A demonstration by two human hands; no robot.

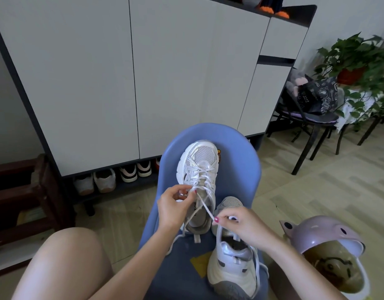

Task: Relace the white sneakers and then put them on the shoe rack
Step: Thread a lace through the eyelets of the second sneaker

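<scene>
Two white sneakers sit on a blue chair in the middle of the frame. The far sneaker (198,169) points up toward the cabinet and has crossed laces on top. The near sneaker (232,263) lies lower right on the seat, and its lace hangs loose over the side.

What could go wrong? The lace (205,207) is pulled tight between both hands. If one hand lets go, the lace can slip back out of its hole and that bit must be done again. If the pull is too hard, the far sneaker may slide on the smooth seat or tip off the chair to the floor. The loose lace of the near sneaker could get caught under an arm and drag that shoe too.

The left hand (176,205) is at the top holes of the far sneaker, its fingers pinched together on the lace there. The right hand (241,224) is lower and to the right, just above the near sneaker, its fingers clamped on the lace tip. Both arms reach in from the bottom of the frame.

The shoe rack (121,182), in the lower left under the cabinet, holds other shoes.
</scene>
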